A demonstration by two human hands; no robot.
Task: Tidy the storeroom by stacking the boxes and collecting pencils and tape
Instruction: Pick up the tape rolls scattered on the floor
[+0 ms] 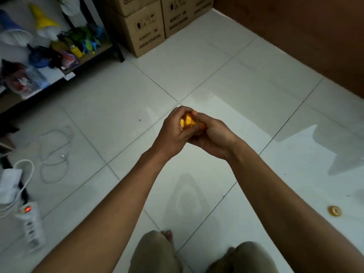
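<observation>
You stand over a white tiled floor point(226, 71) that lies open ahead of you and to your right, running up to a brown wall point(295, 36) along the far right edge. Stacked cardboard boxes point(149, 30) sit in the far corner, hard against that wall's end and just beside the black shelf unit point(92, 54) on your left, which is crowded with bags and toys. Along the left edge, a white power strip point(32, 225) with a lit red switch lies on the tiles, and a thin white cable point(57, 152) loops loosely near it.

Your left hand point(173, 133) and right hand point(212, 136) meet in front of you above the floor, both curled together round a bunch of yellow tape rolls point(188, 121); only a part of the yellow shows between your fingers, so you cannot count them.

One more small yellow tape roll point(334, 210) lies flat on the tiles to your right, well apart from your hands.
</observation>
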